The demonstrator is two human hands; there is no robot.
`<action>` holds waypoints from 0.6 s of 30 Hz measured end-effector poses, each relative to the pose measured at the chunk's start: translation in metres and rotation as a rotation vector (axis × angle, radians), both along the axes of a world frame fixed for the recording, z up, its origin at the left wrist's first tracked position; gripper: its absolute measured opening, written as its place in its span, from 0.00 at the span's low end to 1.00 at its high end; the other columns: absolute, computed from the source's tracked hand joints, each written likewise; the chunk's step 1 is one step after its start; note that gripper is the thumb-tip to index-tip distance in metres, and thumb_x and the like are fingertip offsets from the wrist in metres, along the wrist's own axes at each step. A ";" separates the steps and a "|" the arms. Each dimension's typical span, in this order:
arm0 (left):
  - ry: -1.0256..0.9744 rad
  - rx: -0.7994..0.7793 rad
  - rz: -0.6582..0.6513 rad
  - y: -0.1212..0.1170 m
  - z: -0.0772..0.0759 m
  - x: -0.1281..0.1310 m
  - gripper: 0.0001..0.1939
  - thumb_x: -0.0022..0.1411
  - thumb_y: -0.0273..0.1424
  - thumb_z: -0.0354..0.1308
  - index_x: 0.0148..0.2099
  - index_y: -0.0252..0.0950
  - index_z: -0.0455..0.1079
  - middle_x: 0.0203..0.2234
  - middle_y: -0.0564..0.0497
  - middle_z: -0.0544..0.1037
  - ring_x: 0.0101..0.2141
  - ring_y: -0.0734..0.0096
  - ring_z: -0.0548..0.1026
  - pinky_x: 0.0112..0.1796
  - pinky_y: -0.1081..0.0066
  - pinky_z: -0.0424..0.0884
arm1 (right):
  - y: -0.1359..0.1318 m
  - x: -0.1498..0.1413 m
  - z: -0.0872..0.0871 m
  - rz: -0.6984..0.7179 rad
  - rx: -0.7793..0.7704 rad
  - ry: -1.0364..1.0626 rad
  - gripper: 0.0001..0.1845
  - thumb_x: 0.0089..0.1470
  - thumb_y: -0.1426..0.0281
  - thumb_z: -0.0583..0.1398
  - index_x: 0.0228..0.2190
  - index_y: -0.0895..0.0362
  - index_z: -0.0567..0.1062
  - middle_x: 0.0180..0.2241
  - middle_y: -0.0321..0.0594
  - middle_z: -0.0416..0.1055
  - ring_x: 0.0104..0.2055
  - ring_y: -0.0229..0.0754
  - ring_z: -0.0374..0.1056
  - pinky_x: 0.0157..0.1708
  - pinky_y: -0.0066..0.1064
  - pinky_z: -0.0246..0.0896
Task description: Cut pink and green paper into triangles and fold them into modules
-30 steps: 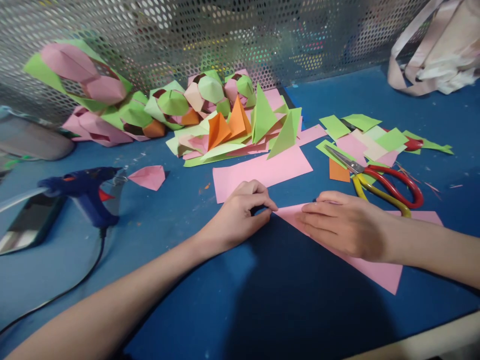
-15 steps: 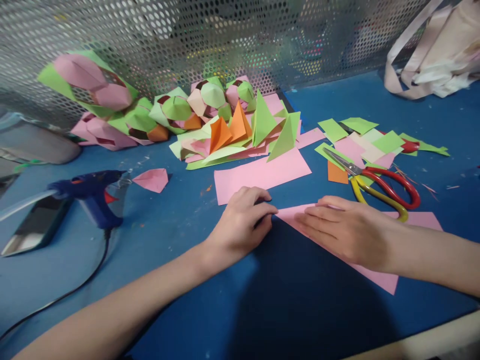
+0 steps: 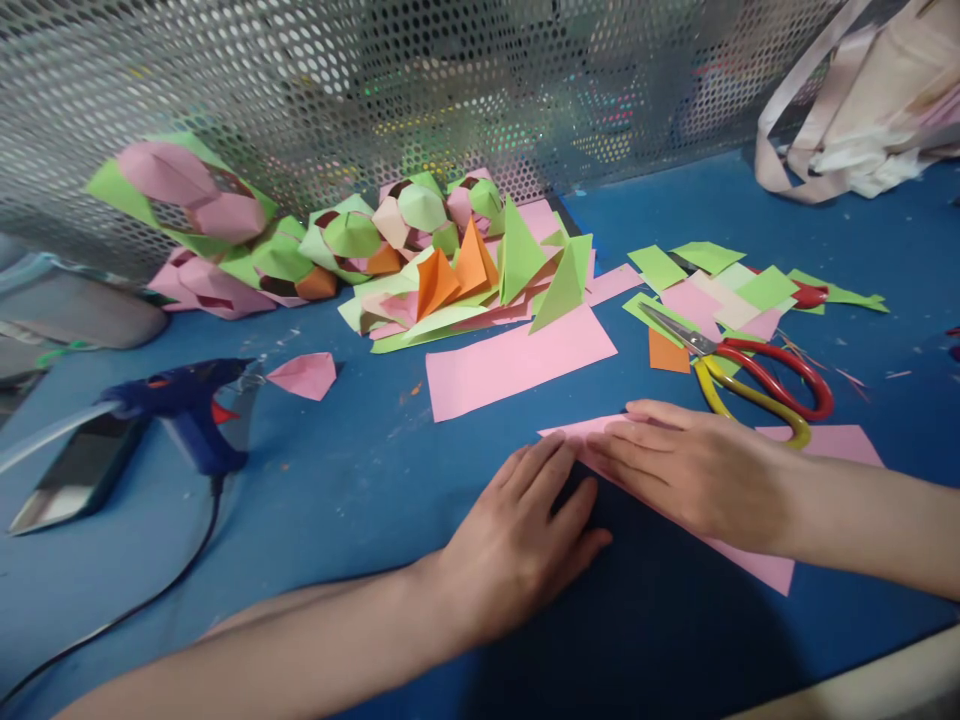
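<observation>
A folded pink paper (image 3: pixel 765 565) lies on the blue table (image 3: pixel 360 480) in front of me, its pointed tip toward the left. My right hand (image 3: pixel 690 470) lies flat on it, fingers stretched out and pressing it down. My left hand (image 3: pixel 525 540) rests on the table just left of the fold, fingers spread, its fingertips near the paper's tip. A flat pink sheet (image 3: pixel 517 362) lies just beyond both hands.
Red and yellow scissors (image 3: pixel 757 375) lie on green, pink and orange scraps (image 3: pixel 712 280) at the right. A pile of folded paper shapes (image 3: pixel 420 260) sits along the perforated metal screen (image 3: pixel 450 80). A blue glue gun (image 3: pixel 180 410), its cable and a phone (image 3: pixel 67 475) are at the left.
My left hand let go of its pinch at the paper's tip, drew back toward me and opened flat. My right hand stayed pressing the paper.
</observation>
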State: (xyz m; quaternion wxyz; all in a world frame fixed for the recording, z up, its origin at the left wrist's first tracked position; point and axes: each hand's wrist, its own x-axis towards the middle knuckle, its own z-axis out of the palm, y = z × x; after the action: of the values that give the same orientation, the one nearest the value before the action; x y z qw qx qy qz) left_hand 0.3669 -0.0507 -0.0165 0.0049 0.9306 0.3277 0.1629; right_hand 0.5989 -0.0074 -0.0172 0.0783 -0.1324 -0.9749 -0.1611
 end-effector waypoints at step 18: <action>0.045 0.093 0.006 0.013 0.003 -0.004 0.18 0.64 0.40 0.55 0.50 0.32 0.72 0.44 0.38 0.77 0.44 0.55 0.76 0.45 0.52 0.71 | -0.003 0.003 -0.001 -0.032 -0.059 -0.054 0.23 0.60 0.73 0.52 0.55 0.67 0.67 0.52 0.49 0.70 0.56 0.50 0.63 0.61 0.47 0.50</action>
State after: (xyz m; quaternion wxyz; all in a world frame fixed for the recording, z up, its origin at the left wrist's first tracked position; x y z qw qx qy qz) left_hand 0.3631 -0.0381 -0.0139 -0.0459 0.9322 0.3227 0.1571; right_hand 0.6023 -0.0106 -0.0179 0.0455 -0.1458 -0.9788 -0.1368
